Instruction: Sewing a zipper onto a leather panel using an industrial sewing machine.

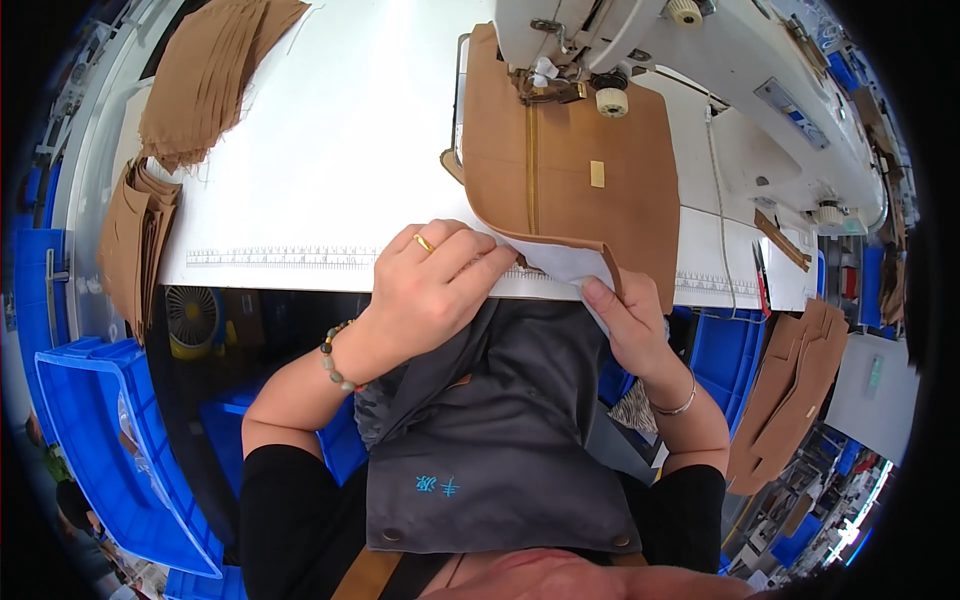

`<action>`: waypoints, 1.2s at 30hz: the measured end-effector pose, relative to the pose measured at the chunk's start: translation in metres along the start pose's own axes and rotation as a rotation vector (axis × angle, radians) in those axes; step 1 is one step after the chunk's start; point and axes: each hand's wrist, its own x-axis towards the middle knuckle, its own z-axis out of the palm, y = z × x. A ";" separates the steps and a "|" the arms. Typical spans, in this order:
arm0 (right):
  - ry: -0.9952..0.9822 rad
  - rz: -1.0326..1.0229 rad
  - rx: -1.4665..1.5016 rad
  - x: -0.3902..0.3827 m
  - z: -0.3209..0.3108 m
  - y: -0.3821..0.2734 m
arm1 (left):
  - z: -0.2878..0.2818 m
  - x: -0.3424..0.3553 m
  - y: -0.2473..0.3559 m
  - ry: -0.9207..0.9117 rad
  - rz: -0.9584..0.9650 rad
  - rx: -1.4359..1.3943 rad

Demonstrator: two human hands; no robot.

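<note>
fabric, a tan brown panel, lies flat on the white sewing table with its far end under the presser foot of the white sewing machine; a stitched seam line runs down it toward the person. at the near edge the panel folds over a white lining layer. the left hand rests curled on that near edge, fingers bent and pressing down on the fold rather than closed round it. the right hand pinches the corner of panel and lining between thumb and fingers, a closed grip.

the step in hand looks like lining up the near edges before feeding along the seam. the next move probably calls for both layers kept flush and taut, with the fingers well back from the needle.

the table edge with its printed ruler strip runs just under both hands, so the cloth overhangs into the lap and grey apron. open table lies to the left, up to the stacks of cut tan pieces. scissors lie near the right edge, blue bins below.
</note>
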 end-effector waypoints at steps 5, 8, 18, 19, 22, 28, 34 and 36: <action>-0.021 0.038 0.050 0.000 -0.001 0.001 | 0.007 0.001 -0.004 0.055 0.121 0.031; -0.002 -0.009 0.025 -0.001 0.000 0.002 | 0.009 0.000 -0.002 0.072 0.139 0.031; -0.033 0.082 0.066 -0.002 -0.002 0.004 | 0.006 0.000 0.004 -0.012 0.045 -0.061; -0.011 0.076 0.084 -0.002 -0.002 0.005 | 0.006 0.001 0.004 -0.010 -0.011 -0.053; 0.006 0.078 0.118 -0.003 -0.003 0.007 | 0.004 0.003 0.000 -0.027 -0.049 -0.031; 0.004 0.043 0.183 -0.004 -0.002 0.011 | 0.006 0.004 -0.004 -0.081 0.020 -0.049; 0.003 0.065 0.237 -0.005 -0.005 0.015 | 0.008 0.003 -0.003 -0.069 -0.034 -0.097; -0.008 0.069 0.248 -0.006 -0.006 0.017 | 0.008 0.003 -0.002 -0.064 -0.044 -0.082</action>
